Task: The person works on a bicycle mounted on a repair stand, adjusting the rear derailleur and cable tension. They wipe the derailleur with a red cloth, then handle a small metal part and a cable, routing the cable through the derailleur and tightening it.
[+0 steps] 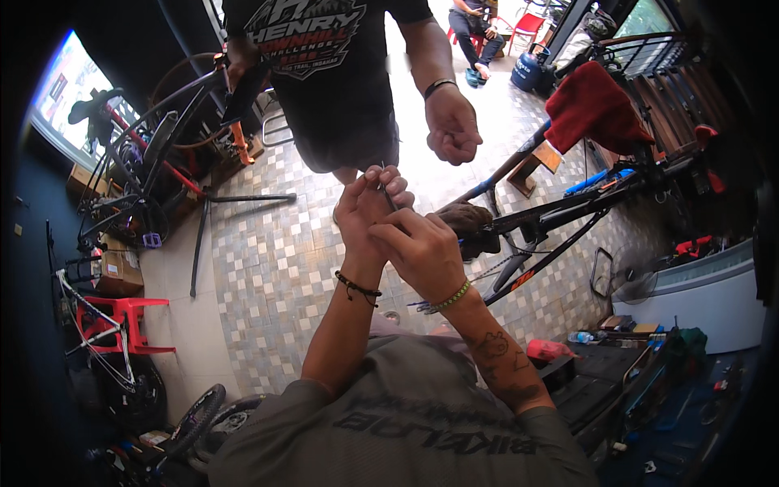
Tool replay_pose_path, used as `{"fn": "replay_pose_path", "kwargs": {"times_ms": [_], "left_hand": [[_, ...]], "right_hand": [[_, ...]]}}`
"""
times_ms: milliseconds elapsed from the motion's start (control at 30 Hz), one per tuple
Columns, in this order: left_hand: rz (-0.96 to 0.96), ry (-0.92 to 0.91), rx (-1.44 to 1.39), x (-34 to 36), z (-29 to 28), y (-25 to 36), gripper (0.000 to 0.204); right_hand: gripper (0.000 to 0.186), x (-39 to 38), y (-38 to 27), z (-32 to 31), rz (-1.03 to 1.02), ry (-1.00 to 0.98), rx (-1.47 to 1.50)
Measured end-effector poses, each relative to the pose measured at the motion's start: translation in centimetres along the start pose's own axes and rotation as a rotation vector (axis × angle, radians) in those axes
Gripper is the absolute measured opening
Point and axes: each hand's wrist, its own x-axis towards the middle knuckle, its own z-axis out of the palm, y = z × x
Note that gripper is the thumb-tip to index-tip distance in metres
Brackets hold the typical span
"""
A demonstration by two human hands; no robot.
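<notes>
Both my hands are raised together over the tiled floor, in front of a person in a dark T-shirt. My left hand (367,209) is turned palm up, with its fingers curled about a thin dark rod-like piece (385,186); its exact kind is too small to tell. Against that palm, my right hand (424,250) has its thumb and fingers pinched at the lower end of the same piece. A bike frame (560,217) is held up to the right of my right hand, and a brown cloth (464,221) hangs on it just beyond my knuckles.
The other person's hand (453,130) hangs ahead of mine. A red cloth (592,105) drapes over the bike at right. Another bike (166,134) stands at left by a dark stand leg (251,197). A red stool (122,321) sits lower left, a white chest (702,300) at right.
</notes>
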Motion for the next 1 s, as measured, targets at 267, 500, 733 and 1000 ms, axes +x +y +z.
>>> {"fn": "replay_pose_path", "kwargs": {"times_ms": [267,500,733,1000], "left_hand": [[0.064,-0.039,-0.018,-0.9,1.2,3.1,0.012],[0.148,-0.011,0.044,-2.7,1.5,6.3,0.011],[0.197,0.006,0.068,-4.4,1.7,7.4,0.01],[0.179,-0.003,0.056,-4.2,1.7,6.7,0.01]], "right_hand": [[0.037,-1.4,4.5,3.2,0.925,0.619,1.555],[0.06,4.8,7.1,8.8,0.219,0.258,2.738],[0.061,6.3,4.0,7.1,0.561,0.38,2.761],[0.065,4.5,5.4,7.9,0.41,0.388,2.958]]}}
